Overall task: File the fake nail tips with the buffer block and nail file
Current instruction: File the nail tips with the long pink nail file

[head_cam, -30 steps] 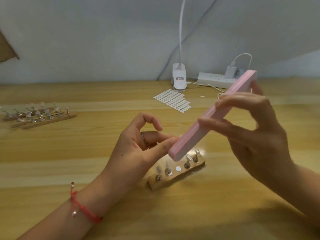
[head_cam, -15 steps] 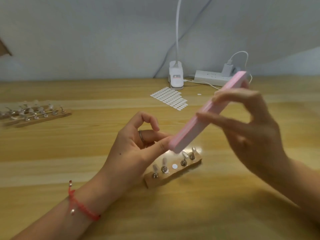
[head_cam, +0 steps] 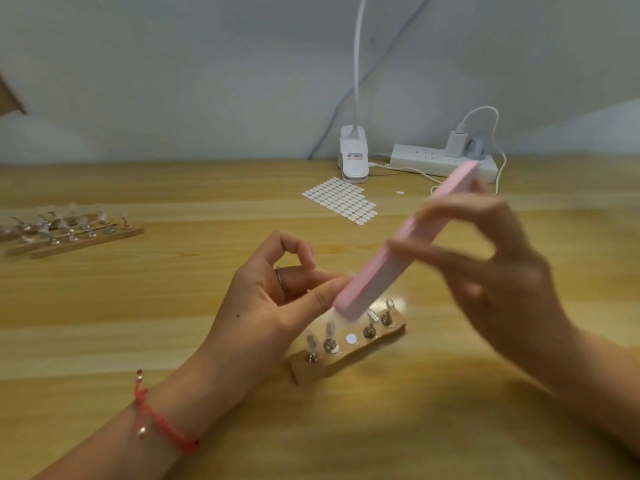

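Here, at the bench [head_cam: 138,341], we see a person's right hand [head_cam: 502,278] grasping the pink buffer block [head_cam: 398,258] at mid-length between thumb and fingertips, tilted so that its lower end, at 7 o'clock, meets the left hand [head_cam: 273,299]. That hand's thumb and a finger are pinched together against the block's end, we judge on a nail tip lifted clear so its edge can be worked; the tip itself is hidden behind the block. Just below, at 6 o'clock, the wooden holder [head_cam: 346,358] lies flat with four clear nail tips [head_cam: 330,330] upright on it and one bare white dot [head_cam: 351,338] between them, likely the lifted tip's seat. More filled holders [head_cam: 83,237] lie at 9 o'clock, well apart. The right hand is blurred, its fingers hard to make out; we find no nail file in view
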Motion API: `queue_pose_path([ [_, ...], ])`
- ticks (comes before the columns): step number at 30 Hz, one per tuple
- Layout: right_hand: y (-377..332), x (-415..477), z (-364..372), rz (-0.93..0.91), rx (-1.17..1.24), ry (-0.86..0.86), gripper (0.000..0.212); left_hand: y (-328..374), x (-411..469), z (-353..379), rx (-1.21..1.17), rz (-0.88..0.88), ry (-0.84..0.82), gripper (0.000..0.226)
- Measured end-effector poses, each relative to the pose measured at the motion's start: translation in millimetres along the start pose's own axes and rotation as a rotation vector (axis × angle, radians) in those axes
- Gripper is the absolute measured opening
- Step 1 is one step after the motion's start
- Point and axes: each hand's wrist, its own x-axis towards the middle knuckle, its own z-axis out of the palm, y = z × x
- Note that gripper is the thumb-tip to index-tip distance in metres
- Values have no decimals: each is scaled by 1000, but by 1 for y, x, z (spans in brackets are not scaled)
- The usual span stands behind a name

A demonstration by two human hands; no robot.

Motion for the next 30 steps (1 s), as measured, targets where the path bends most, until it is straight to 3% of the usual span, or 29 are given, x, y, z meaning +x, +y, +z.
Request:
queue_pose_path([
  [2,0,-3,0,49,-2,14,30,-2,0,1,0,4,-4,36],
  [5,-28,-14,17,-173,102,-90,20,-3,1,3,-27,12,-2,34],
  [6,-25,-11,16,-173,99,-85,21,-2,1,2,-37,20,7,35],
  [8,-4,-2,6,1,34,-18,38,2,2,0,-45,21,26,39],
  [10,1,-3,2,29,-7,30,43,3,2,1,-70,4,36,40],
  [14,-23,-15,17,-243,63,-95,31,3,0,3,-98,-19,28,39],
  [18,1,-7,4,-37,33,-15,34,3,0,4,-117,-16,28,40],
  [23,-19,-12,13,-235,25,-124,37,1,-2,6,-123,-48,40,46],
  [27,-3,-7,3,-46,-5,-29,38,-1,-1,6,-71,-2,65,44],
  [30,-26,-12,15,-246,51,-93,29,0,-1,8,-35,31,49,46],
])
